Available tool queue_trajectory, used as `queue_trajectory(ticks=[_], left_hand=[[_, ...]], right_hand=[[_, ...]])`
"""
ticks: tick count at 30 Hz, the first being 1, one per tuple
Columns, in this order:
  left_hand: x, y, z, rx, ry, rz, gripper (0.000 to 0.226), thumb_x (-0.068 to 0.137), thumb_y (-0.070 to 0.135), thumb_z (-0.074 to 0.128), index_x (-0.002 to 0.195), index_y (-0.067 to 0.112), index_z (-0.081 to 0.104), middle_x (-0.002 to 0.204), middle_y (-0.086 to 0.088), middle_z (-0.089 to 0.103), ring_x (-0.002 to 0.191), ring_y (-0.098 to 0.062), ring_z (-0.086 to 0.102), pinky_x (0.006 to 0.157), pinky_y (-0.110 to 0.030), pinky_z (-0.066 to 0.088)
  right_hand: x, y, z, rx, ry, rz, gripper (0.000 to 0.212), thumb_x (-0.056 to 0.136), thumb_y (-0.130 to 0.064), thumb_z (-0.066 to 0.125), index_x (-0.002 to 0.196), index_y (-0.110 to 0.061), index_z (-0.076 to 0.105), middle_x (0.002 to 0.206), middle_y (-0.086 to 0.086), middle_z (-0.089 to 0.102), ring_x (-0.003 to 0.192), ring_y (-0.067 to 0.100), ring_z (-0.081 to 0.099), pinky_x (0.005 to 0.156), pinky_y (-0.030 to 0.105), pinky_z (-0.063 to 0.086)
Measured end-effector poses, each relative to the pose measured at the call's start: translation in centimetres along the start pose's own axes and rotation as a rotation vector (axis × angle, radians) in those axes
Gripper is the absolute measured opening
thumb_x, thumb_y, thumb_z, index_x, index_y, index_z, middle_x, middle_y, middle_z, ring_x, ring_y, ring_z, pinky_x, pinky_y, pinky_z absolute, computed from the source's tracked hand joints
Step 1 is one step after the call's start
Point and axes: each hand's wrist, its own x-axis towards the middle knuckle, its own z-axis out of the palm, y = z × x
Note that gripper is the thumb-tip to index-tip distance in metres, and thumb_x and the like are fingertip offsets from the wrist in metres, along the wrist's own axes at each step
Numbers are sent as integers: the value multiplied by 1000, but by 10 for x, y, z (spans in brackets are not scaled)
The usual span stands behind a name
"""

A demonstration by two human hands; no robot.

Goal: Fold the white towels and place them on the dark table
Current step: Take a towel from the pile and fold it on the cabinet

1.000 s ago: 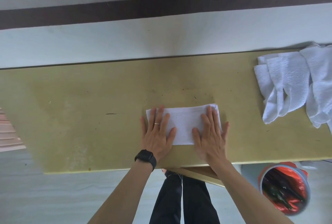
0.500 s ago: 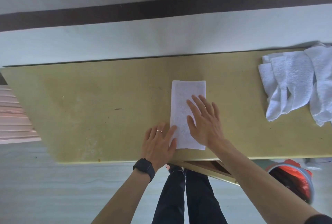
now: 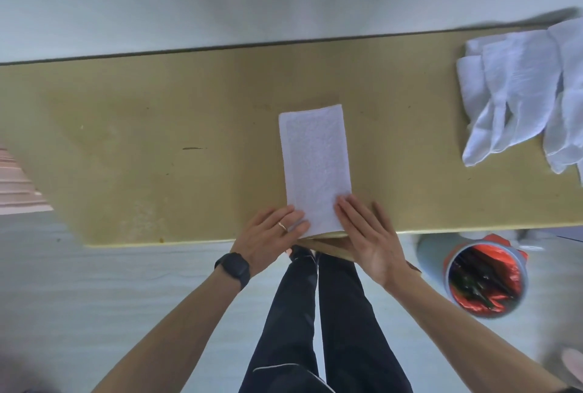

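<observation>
A yellowish counter (image 3: 126, 140) was seen stretched across the view above a pale floor. A heap of loose white towels (image 3: 520, 93) was piled at its right end. One folded towel (image 3: 315, 165) was laid lengthwise mid-counter, its near end reaching the front edge. That end was pressed down by the left hand (image 3: 271, 235) and the right hand (image 3: 369, 235), both flat with straight fingers.

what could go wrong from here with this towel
1. The folded towel has its near end right at the near edge of the table; a pull from the left hand or right hand might drag it off.
2. Both hands lie flat on its near corners only, so the layers may shift during the next fold.
</observation>
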Motion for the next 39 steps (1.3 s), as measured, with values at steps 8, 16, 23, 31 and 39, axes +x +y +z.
queue_trajectory(ticks=[8, 16, 23, 31, 39], left_hand=[[-5, 14, -12, -98, 15, -43, 45, 77, -13, 64, 112, 16, 67, 116, -1, 61, 116, -23, 57, 97, -35, 44], [31, 9, -60, -483, -211, -570, 11, 89, 28, 70, 99, 27, 73, 83, 4, 70, 81, -20, 65, 67, -25, 46], [92, -36, -82, -1047, -104, -1038, 21, 84, 36, 77, 101, 24, 72, 86, 11, 72, 80, -1, 66, 70, -10, 48], [138, -64, -63, -1028, 47, -1174, 21, 89, 40, 70, 104, 26, 68, 98, 12, 72, 91, -6, 66, 72, -18, 46], [153, -65, -50, -887, 38, -1195, 22, 91, 40, 65, 107, 24, 62, 93, 8, 68, 86, -9, 64, 68, -19, 48]], right_hand=[[-18, -9, -9, 127, 64, -4, 33, 105, -22, 45, 129, -13, 66, 142, -1, 56, 132, 18, 53, 103, 46, 46], [13, -12, -46, 537, -84, 332, 20, 94, -17, 60, 110, -19, 72, 111, -12, 68, 107, 10, 57, 92, 28, 46], [92, 2, -72, 829, -182, 745, 12, 98, -38, 56, 97, -32, 67, 91, -16, 70, 89, -3, 63, 71, 6, 42], [150, 16, -55, 827, -59, 934, 21, 102, -42, 47, 105, -27, 61, 94, -13, 65, 87, 2, 59, 65, 17, 41], [163, 17, -41, 650, -65, 1000, 22, 101, -44, 43, 103, -28, 58, 85, -17, 63, 78, 7, 61, 62, 30, 47]])
